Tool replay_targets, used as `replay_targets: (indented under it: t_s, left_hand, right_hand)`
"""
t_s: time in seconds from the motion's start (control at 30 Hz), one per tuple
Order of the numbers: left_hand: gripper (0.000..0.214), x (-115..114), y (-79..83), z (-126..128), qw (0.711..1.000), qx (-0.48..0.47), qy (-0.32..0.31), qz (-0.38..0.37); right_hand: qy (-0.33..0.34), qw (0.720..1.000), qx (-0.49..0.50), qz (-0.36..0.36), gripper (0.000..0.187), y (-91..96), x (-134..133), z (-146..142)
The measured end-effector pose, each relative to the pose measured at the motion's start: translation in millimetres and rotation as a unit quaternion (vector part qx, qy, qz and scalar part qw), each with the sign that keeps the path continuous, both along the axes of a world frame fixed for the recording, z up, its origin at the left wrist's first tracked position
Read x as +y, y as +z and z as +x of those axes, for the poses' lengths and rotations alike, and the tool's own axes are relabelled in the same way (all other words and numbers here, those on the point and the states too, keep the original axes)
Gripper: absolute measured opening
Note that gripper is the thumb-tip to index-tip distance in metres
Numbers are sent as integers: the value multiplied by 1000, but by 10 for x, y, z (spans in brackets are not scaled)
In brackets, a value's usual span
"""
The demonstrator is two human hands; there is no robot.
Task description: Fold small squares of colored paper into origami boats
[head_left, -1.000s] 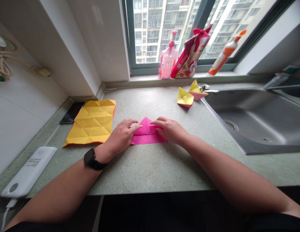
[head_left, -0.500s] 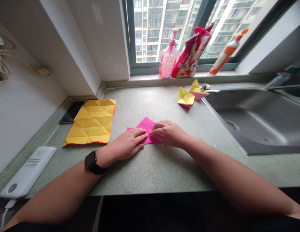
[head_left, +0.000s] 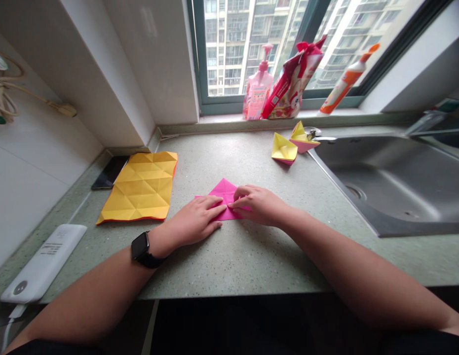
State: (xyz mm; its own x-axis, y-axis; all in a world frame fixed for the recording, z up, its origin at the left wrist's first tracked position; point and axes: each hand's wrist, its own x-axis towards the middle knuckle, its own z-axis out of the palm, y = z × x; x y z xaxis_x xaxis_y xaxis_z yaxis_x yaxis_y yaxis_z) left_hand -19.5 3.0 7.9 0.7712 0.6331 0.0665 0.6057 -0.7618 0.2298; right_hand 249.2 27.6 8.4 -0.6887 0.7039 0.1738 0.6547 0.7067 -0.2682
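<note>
A folded sheet of pink origami paper (head_left: 224,187) lies on the counter, its pointed top facing the window. My left hand (head_left: 195,218) rests flat over its left side with fingers stretched out, and a black smartwatch (head_left: 140,245) is on that wrist. On the paper's right side, my right hand (head_left: 259,204) is closed, thumb and fingers pinched at a fold near the middle. The fingers hide much of the paper's lower right part. Farther off stand two folded yellow-and-pink paper pieces (head_left: 284,148), close together beside the sink.
Creased yellow paper sheets (head_left: 140,185) lie left, partly over a dark phone (head_left: 110,172). A white power bank (head_left: 44,264) with a cable sits front left. The steel sink (head_left: 377,228) is right. A pump bottle (head_left: 257,93), a red bag (head_left: 294,84) and an orange-white bottle (head_left: 346,84) line the sill.
My right hand has shifted slightly to the right along the pink paper. My left hand stays pressed on it in nearly the same place.
</note>
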Motion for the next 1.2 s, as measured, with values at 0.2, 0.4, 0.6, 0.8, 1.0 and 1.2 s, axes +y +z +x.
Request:
replay_targets:
  t_s: [0.2,0.4,0.6,0.8,1.0,1.2]
  left_hand:
    - [32,-29,87,-17,999,8,33,26]
    - [32,-47,177,-54,992,39,103,56]
    - [33,-81,218,-68,983,61,160,72]
    - [36,-90,222,-135,972,85,196,96]
    - [37,-100,280,-152,969,97,214,80]
    - [43,-98,254,-171,966,89,213,118]
  right_hand:
    - [-22,999,-9,-23,16,42,-19,-1]
    - [-35,997,-48,-42,27,114,-11,16]
    - [-62,991,-99,-63,33,208,-24,49]
    - [-110,980,-146,-84,33,337,-30,147]
    - [-142,969,-171,-107,35,371,0,280]
    - [-152,967,-175,-102,37,363,-4,318]
